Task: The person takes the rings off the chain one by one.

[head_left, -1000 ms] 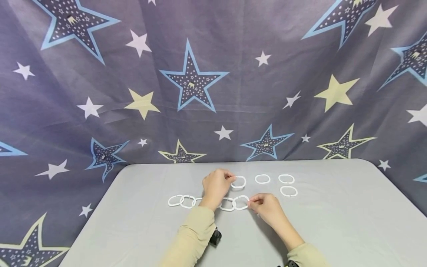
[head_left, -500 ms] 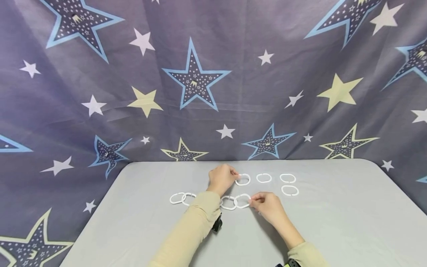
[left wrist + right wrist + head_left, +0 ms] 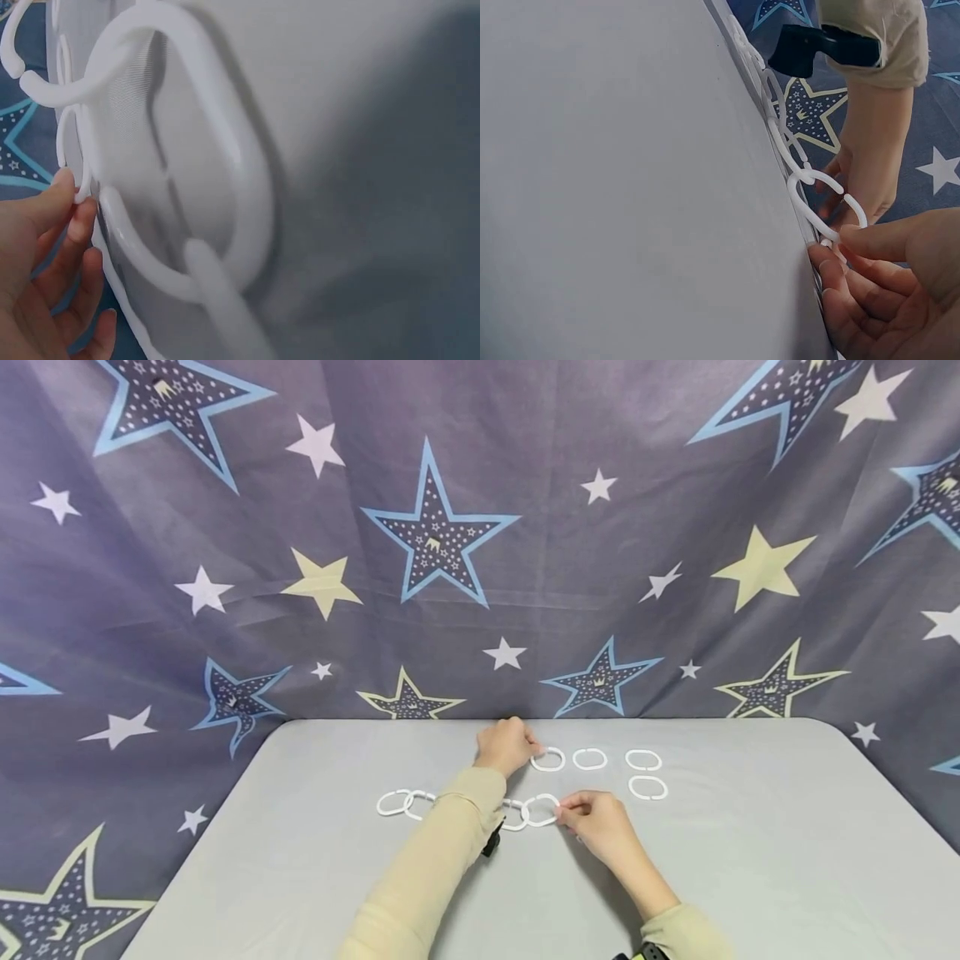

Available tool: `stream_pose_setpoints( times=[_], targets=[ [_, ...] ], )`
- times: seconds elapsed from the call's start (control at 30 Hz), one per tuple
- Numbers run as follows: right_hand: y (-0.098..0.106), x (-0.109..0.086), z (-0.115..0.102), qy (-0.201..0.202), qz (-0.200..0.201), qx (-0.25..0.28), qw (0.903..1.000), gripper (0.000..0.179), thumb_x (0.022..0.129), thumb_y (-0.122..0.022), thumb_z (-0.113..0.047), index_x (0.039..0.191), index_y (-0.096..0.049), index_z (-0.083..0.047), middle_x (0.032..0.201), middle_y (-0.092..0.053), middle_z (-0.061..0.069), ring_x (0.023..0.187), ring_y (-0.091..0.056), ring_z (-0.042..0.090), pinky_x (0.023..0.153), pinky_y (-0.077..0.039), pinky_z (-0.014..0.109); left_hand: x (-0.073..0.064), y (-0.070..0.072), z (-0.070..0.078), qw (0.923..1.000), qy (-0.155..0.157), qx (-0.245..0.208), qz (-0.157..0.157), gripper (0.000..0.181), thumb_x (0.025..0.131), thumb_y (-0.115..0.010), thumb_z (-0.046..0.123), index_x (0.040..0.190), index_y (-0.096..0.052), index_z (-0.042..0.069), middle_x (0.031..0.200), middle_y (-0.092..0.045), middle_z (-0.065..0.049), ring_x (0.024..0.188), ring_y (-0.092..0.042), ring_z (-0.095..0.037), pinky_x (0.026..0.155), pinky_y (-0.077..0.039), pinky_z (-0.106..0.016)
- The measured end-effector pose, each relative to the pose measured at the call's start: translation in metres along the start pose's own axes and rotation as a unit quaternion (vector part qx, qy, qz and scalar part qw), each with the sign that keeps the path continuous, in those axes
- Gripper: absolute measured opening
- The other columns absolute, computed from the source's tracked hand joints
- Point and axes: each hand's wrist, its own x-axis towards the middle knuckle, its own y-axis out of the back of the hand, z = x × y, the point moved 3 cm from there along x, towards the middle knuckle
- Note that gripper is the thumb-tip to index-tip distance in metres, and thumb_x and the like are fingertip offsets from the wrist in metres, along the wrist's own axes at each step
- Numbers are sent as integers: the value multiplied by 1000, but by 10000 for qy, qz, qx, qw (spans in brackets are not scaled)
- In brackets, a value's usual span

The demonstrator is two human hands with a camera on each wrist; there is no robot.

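In the head view, my left hand [image 3: 508,746] reaches to the back of the table and pinches the left end of a loose white plastic chain link [image 3: 551,770]. Its thumb and forefinger meet on the link in the left wrist view. My right hand [image 3: 600,827] holds the right end link [image 3: 542,824] of a white chain between thumb and fingers; the right wrist view shows a small gap in this link's loop [image 3: 810,214]. The chain runs leftward, its middle hidden under my left sleeve [image 3: 442,852], and its far left link [image 3: 390,815] shows beyond.
Three more loose links lie at the back right: one link [image 3: 590,768] beside the pinched one, then a back link [image 3: 644,769] and a front link [image 3: 648,798]. The grey-covered table [image 3: 750,860] meets a star-patterned curtain [image 3: 540,568] behind.
My left hand has moved farther back and a little right, and its link has shifted right, closer to the neighbouring loose link. My right hand has stayed at the chain's end link.
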Motion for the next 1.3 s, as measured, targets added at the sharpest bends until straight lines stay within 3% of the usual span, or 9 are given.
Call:
stream_pose_setpoints(
  times=[0.3,0.63,1.3],
  targets=[
    [-1,3,4,-5,6,11,10000,6,83,-74,-2,78,-72,1,67,-69,5,55,-60,13,50,-47,23,9,-8,9,9999,60,132,-40,12,78,-83,41,79,-78,30,87,-74,8,89,-69,-18,78,-50,-40],
    [-2,2,3,51,5,-24,10000,5,82,-75,-2,79,-72,0,67,-68,4,56,-59,13,50,-46,23,10,-8,8,9997,124,171,-73,12,77,-83,41,77,-77,30,88,-74,7,90,-69,-18,78,-50,-40],
    [-2,2,2,95,49,-101,9999,4,82,-75,-1,79,-72,-1,67,-69,4,56,-62,15,52,-48,23,-2,12,-11,9998,-14,48,-189,8,83,-76,38,84,-78,30,90,-74,9,90,-68,-17,77,-49,-40]
  ],
)
